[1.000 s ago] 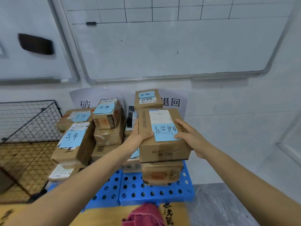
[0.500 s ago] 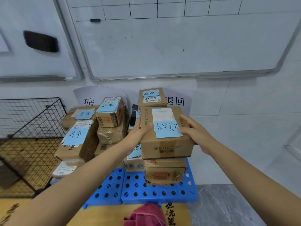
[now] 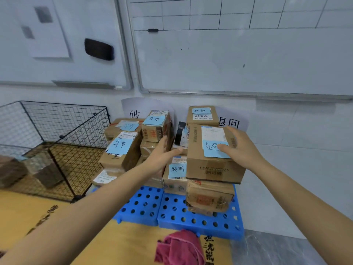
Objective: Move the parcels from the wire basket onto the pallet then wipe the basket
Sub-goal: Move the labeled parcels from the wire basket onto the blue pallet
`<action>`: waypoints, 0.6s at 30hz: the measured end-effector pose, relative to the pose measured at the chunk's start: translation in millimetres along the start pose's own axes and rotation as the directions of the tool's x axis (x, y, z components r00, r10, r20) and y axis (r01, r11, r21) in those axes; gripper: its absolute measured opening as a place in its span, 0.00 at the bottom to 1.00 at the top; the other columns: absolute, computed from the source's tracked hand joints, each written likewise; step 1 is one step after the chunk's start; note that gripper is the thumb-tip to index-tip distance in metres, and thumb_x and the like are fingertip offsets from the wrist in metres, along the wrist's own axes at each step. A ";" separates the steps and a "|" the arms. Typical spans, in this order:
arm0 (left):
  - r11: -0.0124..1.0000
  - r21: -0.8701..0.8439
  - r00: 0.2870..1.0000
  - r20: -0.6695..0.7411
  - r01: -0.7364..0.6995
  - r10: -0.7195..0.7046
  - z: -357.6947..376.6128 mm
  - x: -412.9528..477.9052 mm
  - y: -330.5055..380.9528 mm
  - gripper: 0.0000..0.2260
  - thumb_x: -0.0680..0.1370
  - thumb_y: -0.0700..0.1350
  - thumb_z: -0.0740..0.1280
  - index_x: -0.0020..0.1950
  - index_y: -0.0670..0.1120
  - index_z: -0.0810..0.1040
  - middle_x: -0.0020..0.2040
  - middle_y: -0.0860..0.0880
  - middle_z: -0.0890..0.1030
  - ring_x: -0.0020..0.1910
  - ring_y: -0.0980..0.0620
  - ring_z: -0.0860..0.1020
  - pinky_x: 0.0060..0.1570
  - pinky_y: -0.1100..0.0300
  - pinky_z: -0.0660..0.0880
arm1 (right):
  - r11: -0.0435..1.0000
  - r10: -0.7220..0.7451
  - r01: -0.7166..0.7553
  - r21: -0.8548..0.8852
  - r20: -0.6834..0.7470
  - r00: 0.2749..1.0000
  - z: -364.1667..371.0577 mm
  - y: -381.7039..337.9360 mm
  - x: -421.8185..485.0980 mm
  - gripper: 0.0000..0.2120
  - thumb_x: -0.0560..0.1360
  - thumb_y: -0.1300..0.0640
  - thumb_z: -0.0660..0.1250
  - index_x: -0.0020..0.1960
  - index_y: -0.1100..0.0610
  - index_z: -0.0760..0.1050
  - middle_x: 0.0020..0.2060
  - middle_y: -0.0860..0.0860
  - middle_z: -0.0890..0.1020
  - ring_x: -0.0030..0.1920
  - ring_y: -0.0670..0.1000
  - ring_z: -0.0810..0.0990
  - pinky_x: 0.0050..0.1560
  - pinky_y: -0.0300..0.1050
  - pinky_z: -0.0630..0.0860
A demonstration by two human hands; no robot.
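Note:
A cardboard parcel [image 3: 214, 170] with a blue note on top lies on the right-hand stack of parcels on the blue pallet [image 3: 172, 217]. My right hand [image 3: 239, 150] rests on or hovers just over its top, fingers spread across the note. My left hand [image 3: 162, 154] is open just left of the parcel, apart from it. The black wire basket [image 3: 63, 131] stands to the left and holds two brown parcels [image 3: 47, 173] near its front. A red cloth [image 3: 181, 247] lies on the floor in front of the pallet.
Several labelled parcels [image 3: 122, 152] are stacked on the pallet's left half against the white wall. Whiteboards hang above. Yellow cardboard sheeting [image 3: 107, 245] covers the floor in front of the basket; grey floor lies to the right.
Both hands gripped the parcel's sides earlier. Now the parcel sits on the stack, my left hand has let go and drawn left, and my right hand has opened over the top.

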State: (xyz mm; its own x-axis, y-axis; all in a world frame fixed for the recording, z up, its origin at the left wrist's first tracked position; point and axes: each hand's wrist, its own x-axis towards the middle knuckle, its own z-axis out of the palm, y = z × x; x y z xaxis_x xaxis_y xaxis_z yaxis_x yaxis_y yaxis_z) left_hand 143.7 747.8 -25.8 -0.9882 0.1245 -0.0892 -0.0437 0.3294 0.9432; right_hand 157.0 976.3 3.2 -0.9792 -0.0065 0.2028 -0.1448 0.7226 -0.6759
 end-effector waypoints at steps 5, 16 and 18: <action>0.997 0.073 0.995 -0.099 -0.023 0.030 -40.8 -25.0 -12.2 0.33 0.77 0.51 0.65 0.76 0.49 0.50 0.72 0.49 0.64 0.69 0.50 0.65 0.65 0.59 0.61 | 0.977 -0.118 0.122 -0.176 0.030 0.993 19.4 -38.8 15.9 0.32 0.72 0.44 0.66 0.72 0.49 0.60 0.70 0.50 0.66 0.70 0.53 0.64 0.66 0.52 0.64; 0.994 0.103 0.933 -0.360 0.025 0.014 -179.3 -61.4 -41.9 0.36 0.75 0.54 0.67 0.76 0.49 0.51 0.74 0.49 0.61 0.69 0.50 0.64 0.67 0.55 0.62 | 0.953 -0.282 0.296 -0.068 0.162 0.946 105.5 -146.7 46.9 0.34 0.72 0.49 0.69 0.73 0.54 0.58 0.72 0.53 0.63 0.71 0.53 0.60 0.69 0.50 0.59; 0.992 0.111 0.912 -0.409 0.066 -0.015 -212.9 -73.1 -54.3 0.40 0.73 0.57 0.67 0.77 0.50 0.48 0.76 0.47 0.56 0.74 0.46 0.59 0.71 0.48 0.59 | 0.941 -0.330 0.338 -0.011 0.181 0.926 132.0 -175.1 53.1 0.35 0.72 0.50 0.69 0.73 0.55 0.58 0.72 0.54 0.63 0.72 0.53 0.58 0.71 0.51 0.58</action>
State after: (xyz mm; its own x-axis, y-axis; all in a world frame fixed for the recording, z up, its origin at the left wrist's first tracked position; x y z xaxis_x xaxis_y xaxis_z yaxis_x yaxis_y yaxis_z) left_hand 187.1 521.5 -2.3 -0.9610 -0.2743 0.0352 -0.0925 0.4386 0.8939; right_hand 111.7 758.1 38.8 -0.8851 -0.3698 0.2827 -0.4653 0.6855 -0.5600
